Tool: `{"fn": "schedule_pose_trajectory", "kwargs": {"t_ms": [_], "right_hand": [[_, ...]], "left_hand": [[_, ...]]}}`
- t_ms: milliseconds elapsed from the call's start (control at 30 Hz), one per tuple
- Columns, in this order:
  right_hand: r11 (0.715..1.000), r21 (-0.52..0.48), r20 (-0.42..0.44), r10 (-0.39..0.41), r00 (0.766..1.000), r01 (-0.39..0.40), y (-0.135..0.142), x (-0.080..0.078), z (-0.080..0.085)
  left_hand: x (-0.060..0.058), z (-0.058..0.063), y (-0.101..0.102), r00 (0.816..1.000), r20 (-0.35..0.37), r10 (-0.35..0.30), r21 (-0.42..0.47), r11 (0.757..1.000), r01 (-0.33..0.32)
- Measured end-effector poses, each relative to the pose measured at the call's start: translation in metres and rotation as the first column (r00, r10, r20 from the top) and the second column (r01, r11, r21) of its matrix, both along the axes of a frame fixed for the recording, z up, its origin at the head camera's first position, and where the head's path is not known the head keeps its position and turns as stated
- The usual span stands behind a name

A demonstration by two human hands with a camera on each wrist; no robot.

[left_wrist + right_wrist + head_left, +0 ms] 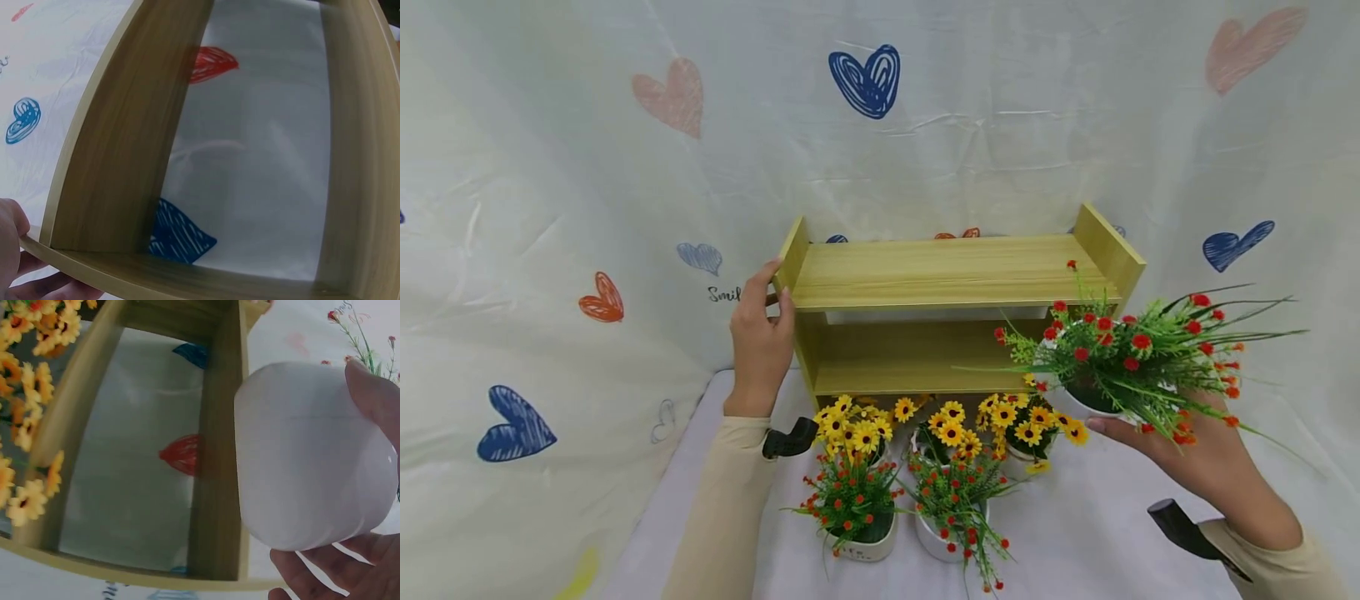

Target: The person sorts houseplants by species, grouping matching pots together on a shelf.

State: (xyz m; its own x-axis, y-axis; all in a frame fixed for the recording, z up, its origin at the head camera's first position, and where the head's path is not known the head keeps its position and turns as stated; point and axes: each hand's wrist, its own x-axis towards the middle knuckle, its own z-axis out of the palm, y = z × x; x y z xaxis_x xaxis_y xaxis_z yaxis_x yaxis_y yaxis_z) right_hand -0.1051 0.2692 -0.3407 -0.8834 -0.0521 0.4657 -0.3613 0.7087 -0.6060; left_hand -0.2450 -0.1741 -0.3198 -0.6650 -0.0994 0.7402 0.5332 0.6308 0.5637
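Note:
In the head view my right hand (pixel 1206 450) grips a white pot of red flowers (pixel 1120 358) with long green leaves, in front of the shelf's right end. The right wrist view shows the smooth white pot (pixel 312 456) with thumb and fingers round its sides. My left hand (pixel 763 333) holds the left side panel of the two-tier wooden shelf (pixel 940 271), thumb at the front and fingers behind. In the left wrist view, part of the left hand (pixel 19 256) shows at the panel's edge. Both shelf boards carry nothing.
Two pots of red flowers (pixel 861 546) stand nearest on the white table (pixel 1075 533). Behind them, close before the shelf, are several yellow sunflower pots (pixel 951 433). A white curtain with hearts (pixel 865 79) hangs right behind the shelf.

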Motion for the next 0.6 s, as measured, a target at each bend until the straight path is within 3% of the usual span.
{"fn": "schedule_pose_trajectory", "kwargs": {"t_ms": [167, 367, 533, 600], "right_hand": [[0.999, -0.045, -0.125, 0.018, 0.992, -0.023, -0.010, -0.024, 0.030], [0.996, 0.056, -0.227, -0.055, 0.972, 0.069, -0.017, -0.049, 0.055], [0.975, 0.141, -0.189, -0.143, 0.971, 0.171, -0.024, -0.071, 0.066], [0.974, 0.132, -0.173, -0.158, 0.972, 0.182, -0.030, -0.081, 0.069]], "left_hand": [[-0.001, 0.001, 0.002, 1.000, 0.020, -0.009, 0.003, 1.000, 0.009], [-0.002, 0.003, 0.006, 1.000, 0.023, 0.003, -0.015, 1.000, -0.003], [0.000, 0.003, 0.004, 0.999, 0.045, 0.021, -0.011, 1.000, -0.020], [0.002, 0.002, 0.002, 0.998, 0.053, 0.029, -0.004, 1.000, -0.029]]}}
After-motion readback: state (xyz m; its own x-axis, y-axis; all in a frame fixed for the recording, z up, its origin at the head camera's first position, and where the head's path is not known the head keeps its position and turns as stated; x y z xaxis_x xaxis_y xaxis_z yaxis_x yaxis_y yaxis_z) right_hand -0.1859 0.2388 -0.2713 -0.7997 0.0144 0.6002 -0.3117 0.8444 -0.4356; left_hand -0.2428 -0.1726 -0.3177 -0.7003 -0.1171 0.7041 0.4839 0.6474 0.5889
